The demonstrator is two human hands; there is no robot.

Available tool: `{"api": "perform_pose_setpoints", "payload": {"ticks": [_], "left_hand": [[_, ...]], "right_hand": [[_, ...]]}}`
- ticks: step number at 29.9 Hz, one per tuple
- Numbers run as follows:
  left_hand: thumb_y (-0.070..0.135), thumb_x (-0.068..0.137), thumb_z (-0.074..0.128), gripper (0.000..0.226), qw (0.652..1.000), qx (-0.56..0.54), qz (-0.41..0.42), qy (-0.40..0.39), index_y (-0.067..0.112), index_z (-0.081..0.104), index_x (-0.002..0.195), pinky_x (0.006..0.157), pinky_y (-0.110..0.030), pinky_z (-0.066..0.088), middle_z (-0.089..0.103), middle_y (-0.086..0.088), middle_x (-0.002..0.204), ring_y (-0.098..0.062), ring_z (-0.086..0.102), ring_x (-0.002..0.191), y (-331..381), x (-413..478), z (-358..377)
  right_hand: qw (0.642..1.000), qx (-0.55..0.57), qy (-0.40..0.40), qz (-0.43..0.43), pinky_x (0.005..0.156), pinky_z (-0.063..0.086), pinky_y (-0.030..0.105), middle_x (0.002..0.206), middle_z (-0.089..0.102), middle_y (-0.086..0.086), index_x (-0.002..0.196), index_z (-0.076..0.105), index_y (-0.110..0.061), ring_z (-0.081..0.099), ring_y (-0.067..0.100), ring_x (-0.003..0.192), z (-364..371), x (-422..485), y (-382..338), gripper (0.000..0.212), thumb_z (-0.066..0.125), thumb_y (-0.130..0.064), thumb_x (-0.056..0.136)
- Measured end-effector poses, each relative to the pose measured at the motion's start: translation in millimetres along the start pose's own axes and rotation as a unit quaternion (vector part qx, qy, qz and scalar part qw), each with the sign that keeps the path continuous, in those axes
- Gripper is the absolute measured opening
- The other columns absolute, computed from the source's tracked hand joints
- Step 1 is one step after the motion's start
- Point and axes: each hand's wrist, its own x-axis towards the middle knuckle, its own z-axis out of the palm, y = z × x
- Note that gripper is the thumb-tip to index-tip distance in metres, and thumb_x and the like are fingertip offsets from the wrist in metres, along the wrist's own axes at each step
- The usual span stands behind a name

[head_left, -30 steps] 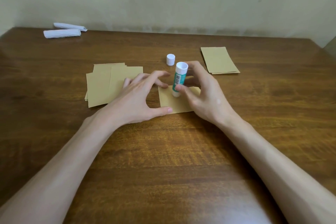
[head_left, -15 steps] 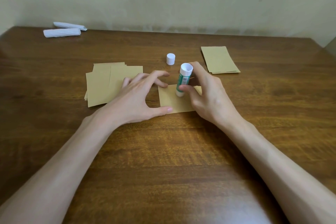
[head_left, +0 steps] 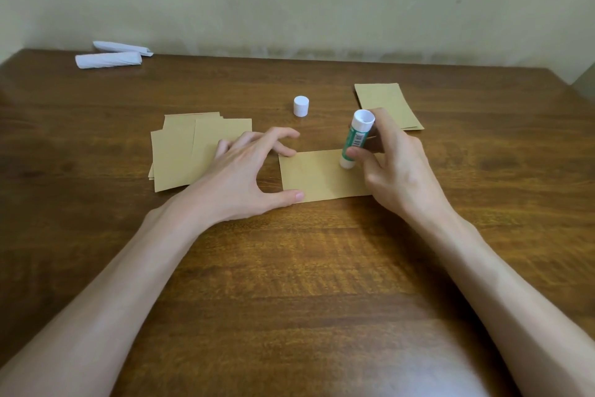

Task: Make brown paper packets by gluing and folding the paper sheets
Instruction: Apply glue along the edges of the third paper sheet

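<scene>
Far left, two white paper rolls (head_left: pixel 109 60); nearer, your stack of brown sheets (head_left: pixel 177 155), handy as supply. Your left hand (head_left: pixel 238 181), fingers spread wide, presses thumb and forefinger tips on the left edge of the working sheet (head_left: pixel 318 177), centre, likely to stop it sliding; the white cap (head_left: pixel 301 106) stands beyond. Your right hand (head_left: pixel 399 177) pinches the glue stick (head_left: pixel 354 142), tilted, tip on the sheet, hiding its right edge and part of the far-right pile (head_left: pixel 386 100); any glue laid cannot be made out.

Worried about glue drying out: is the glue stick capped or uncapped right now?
Uncapped. Its white cap stands apart on the table, while the right hand holds the glue stick tip-down on the brown sheet.
</scene>
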Motion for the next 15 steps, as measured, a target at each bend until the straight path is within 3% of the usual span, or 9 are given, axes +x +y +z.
{"api": "perform_pose_setpoints", "payload": {"ticks": [2,8,12,15], "left_hand": [[0.067,0.08,0.073,0.082,1.0,-0.003,0.001,0.001,0.05,0.03,0.147,0.106,-0.03,0.016,0.054,0.032,0.135,0.004,0.029,0.14,0,0,0],[0.066,0.081,0.074,0.082,1.0,0.002,-0.001,-0.002,0.05,0.029,0.148,0.107,-0.03,0.016,0.053,0.032,0.136,0.004,0.028,0.14,0,1,0],[0.066,0.081,0.074,0.082,1.0,0.002,-0.001,-0.001,0.049,0.029,0.148,0.107,-0.03,0.016,0.053,0.032,0.136,0.003,0.029,0.14,0,1,0],[0.067,0.081,0.073,0.083,1.0,0.005,-0.001,-0.004,0.049,0.029,0.149,0.105,-0.03,0.016,0.053,0.032,0.137,0.003,0.029,0.14,0,1,0]], "right_hand": [[1.0,-0.005,-0.001,0.012,0.065,0.042,0.016,0.102,0.067,-0.005,0.122,0.051,-0.022,0.057,0.012,0.091,-3,-1,0,0.026,0.067,-0.016,0.102],[0.999,-0.026,-0.001,0.024,0.078,0.052,0.041,0.102,0.071,0.002,0.122,0.051,-0.021,0.065,0.023,0.096,-10,-3,-2,0.025,0.067,-0.017,0.103],[0.999,-0.037,-0.002,0.033,0.081,0.054,0.046,0.103,0.072,0.004,0.122,0.05,-0.021,0.066,0.028,0.099,-13,-4,-2,0.026,0.066,-0.016,0.103],[0.999,-0.015,0.011,0.041,0.085,0.055,0.043,0.106,0.07,-0.001,0.123,0.052,-0.02,0.066,0.02,0.1,-15,-5,-1,0.025,0.067,-0.017,0.103]]}}
